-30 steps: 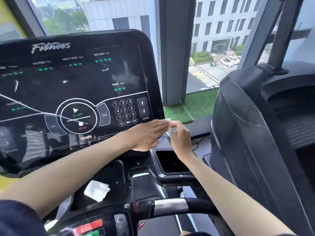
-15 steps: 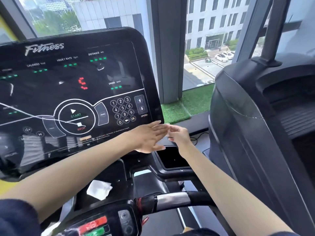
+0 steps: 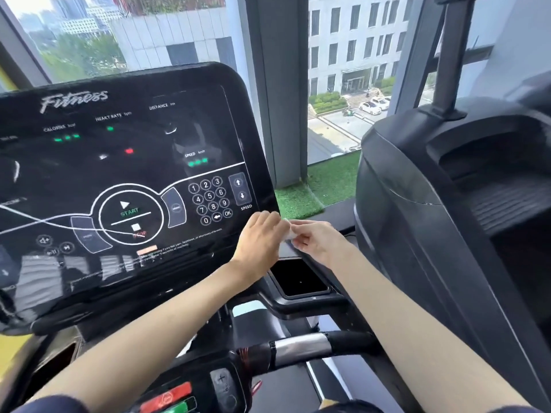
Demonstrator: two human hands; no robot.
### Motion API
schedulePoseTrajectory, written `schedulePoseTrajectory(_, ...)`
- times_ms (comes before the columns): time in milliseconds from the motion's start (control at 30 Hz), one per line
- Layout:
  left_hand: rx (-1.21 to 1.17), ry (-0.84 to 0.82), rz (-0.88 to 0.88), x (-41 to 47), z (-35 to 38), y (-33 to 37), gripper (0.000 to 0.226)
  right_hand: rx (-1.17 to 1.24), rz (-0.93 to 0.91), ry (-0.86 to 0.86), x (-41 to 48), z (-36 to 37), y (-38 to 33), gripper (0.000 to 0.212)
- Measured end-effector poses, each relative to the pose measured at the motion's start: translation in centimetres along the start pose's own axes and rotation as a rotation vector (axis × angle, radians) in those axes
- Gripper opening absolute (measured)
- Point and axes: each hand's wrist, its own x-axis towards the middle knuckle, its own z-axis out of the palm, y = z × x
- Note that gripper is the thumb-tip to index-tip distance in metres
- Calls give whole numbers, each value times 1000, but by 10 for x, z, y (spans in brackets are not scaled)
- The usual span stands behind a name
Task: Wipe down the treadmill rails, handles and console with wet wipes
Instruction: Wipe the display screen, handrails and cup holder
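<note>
Gym window bay, hands at the console's (image 3: 125,186) lower right corner.
A small white wipe (image 3: 288,231) sits pinched in the right hand's (image 3: 317,241) fingertips, with the left hand (image 3: 259,238) touching it, fingers curled.

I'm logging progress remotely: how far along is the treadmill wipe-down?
Done: nothing can be confirmed; the console shows reflections but no clear wipe marks. In hand: the left hand and right hand meet at the console's lower right corner, pinching a white wet wipe between them. Left: apparently the handle with its silver grip sensor, and the rails, which are mostly out of view.
</note>
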Motion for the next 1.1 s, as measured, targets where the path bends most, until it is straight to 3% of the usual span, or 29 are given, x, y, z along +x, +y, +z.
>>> schedulePoseTrajectory(167,116,66,-77,21,-18,-34,22,-217,-132,206,5,11,4,29)
schedulePoseTrajectory(233,125,-107,-81,28,-20,-32,26,-346,-203,251,10,14,8,34)
schedulePoseTrajectory(300,149,-400,20,21,-15,-22,27,-485,-275,259,13,15,11,43)
schedulePoseTrajectory(367,178,-529,138,11,-10,-17,25,-564,-312,209,13,17,12,54)
schedulePoseTrajectory(433,190,-431,161,14,-14,-23,20,-563,-318,174,16,19,13,57)
schedulePoseTrajectory(533,103,-256,12,28,-21,-42,14,-494,-311,160,19,24,17,51)
schedulePoseTrajectory(700,154,-532,135,12,-15,-32,29,-422,-267,150,13,23,14,60)
schedulePoseTrajectory(767,137,-477,72,15,-18,-33,31,-420,-258,143,14,23,14,63)
schedulePoseTrajectory(867,82,-238,-93,24,-22,-37,35,-436,-259,146,13,23,16,59)
schedulePoseTrajectory(1000,229,-548,64,19,-18,-20,39,-415,-258,156,10,23,12,61)
schedulePoseTrajectory(1100,292,-469,8,38,-21,-22,37,-477,-297,174,9,25,10,58)
